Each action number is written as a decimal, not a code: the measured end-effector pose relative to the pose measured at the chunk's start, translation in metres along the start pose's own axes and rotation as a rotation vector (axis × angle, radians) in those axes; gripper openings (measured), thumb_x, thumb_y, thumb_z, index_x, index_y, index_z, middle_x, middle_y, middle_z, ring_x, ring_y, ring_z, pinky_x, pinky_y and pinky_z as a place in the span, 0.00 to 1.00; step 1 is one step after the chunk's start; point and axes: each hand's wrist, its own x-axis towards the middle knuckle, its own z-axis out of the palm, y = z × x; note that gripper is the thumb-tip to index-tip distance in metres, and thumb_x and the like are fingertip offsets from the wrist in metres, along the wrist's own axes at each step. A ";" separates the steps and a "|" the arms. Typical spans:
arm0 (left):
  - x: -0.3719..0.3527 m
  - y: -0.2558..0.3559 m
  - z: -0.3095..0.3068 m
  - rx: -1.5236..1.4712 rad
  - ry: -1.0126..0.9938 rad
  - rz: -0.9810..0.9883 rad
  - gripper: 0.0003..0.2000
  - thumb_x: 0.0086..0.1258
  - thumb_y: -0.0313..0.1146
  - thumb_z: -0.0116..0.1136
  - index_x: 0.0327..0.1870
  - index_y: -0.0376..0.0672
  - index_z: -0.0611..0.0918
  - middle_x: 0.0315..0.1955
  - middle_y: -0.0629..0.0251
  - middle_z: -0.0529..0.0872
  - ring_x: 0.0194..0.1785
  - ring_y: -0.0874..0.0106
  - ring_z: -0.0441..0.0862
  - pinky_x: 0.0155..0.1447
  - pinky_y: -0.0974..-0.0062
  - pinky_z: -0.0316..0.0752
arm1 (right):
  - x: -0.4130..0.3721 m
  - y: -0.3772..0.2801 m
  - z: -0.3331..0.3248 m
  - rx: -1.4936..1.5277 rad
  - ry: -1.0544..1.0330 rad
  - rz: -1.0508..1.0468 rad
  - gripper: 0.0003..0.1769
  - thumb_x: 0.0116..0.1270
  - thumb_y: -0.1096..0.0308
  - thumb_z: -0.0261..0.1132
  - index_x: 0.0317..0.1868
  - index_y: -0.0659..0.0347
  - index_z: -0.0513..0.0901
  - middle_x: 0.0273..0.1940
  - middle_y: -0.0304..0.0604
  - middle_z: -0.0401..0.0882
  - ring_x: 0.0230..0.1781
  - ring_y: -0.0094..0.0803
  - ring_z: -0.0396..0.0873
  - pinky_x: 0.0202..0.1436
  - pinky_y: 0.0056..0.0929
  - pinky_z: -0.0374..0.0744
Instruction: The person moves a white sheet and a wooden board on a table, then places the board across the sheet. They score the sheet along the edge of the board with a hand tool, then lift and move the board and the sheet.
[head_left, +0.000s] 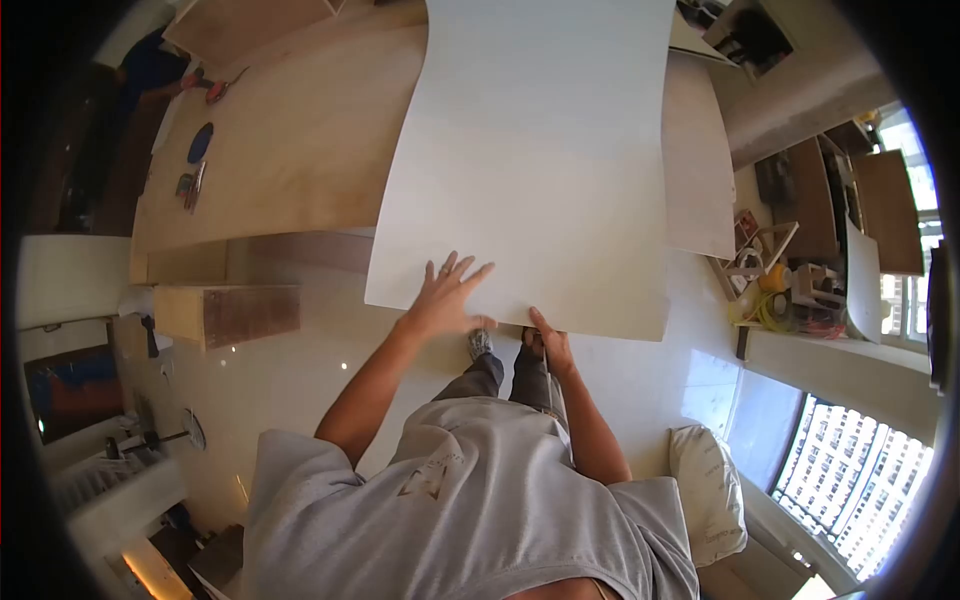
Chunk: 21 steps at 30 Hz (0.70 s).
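White panel point(530, 150) under flat left hand point(445, 297), right hand point(549, 345) pinching edge

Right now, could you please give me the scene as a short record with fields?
Left hand: flat on the white sheet, fingers spread
Right hand: pinches the sheet's near edge, thumb on top
White sheet: lies over the plywood board, near end overhanging the floor
Plywood board: small tools near its left edge
Other person: dark blue clothing, far left corner
Floor: pale, white sack by the window
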 end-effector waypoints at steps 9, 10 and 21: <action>-0.012 -0.027 0.103 0.209 0.373 0.027 0.53 0.58 0.29 0.79 0.88 0.59 0.65 0.86 0.50 0.60 0.90 0.41 0.50 0.83 0.16 0.39 | -0.048 -0.037 -0.045 -0.278 -0.144 0.057 0.30 0.82 0.39 0.64 0.48 0.63 0.88 0.25 0.36 0.80 0.17 0.19 0.65 0.23 0.26 0.63; -0.013 -0.025 0.103 0.205 0.369 0.026 0.50 0.60 0.27 0.76 0.87 0.58 0.67 0.86 0.50 0.60 0.89 0.41 0.51 0.82 0.16 0.40 | -0.069 -0.046 -0.059 -0.271 -0.117 0.030 0.29 0.83 0.40 0.63 0.55 0.62 0.88 0.25 0.36 0.80 0.17 0.17 0.64 0.23 0.24 0.62; -0.019 -0.026 0.111 0.135 0.441 0.055 0.44 0.63 0.25 0.70 0.84 0.54 0.70 0.83 0.45 0.63 0.88 0.41 0.54 0.83 0.16 0.40 | -0.174 -0.010 -0.331 0.448 0.798 -0.071 0.14 0.77 0.55 0.69 0.52 0.55 0.87 0.16 0.33 0.72 0.08 0.24 0.64 0.09 0.28 0.62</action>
